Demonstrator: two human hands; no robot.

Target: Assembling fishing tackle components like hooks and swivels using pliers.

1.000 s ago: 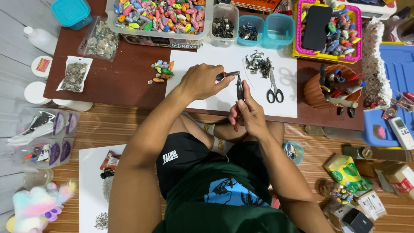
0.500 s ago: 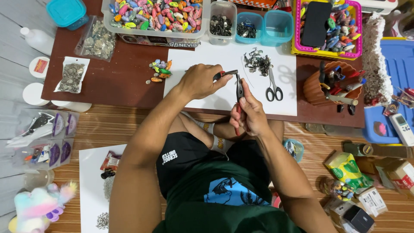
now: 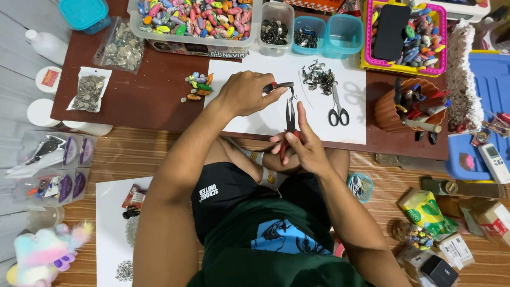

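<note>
We see a white paper sheet (image 3: 249, 119) on the brown table (image 3: 154, 101). Over its middle, our left hand (image 3: 245, 93) squeezes dark pliers with red handles (image 3: 277, 86). Just nearer, our right hand (image 3: 302, 146) grips thin pointy pliers (image 3: 290, 116), tips touching.

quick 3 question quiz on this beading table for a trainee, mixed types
1. True or false: the right hand grips slim red-handled metal pliers.
2. What lies right of the pliers on the white paper sheet? A) grey-handled steel scissors B) a hammer C) a ruler
3. Fill in: the left hand holds a second pair of ____.

Key: 1 true; 2 A; 3 pliers.
</note>
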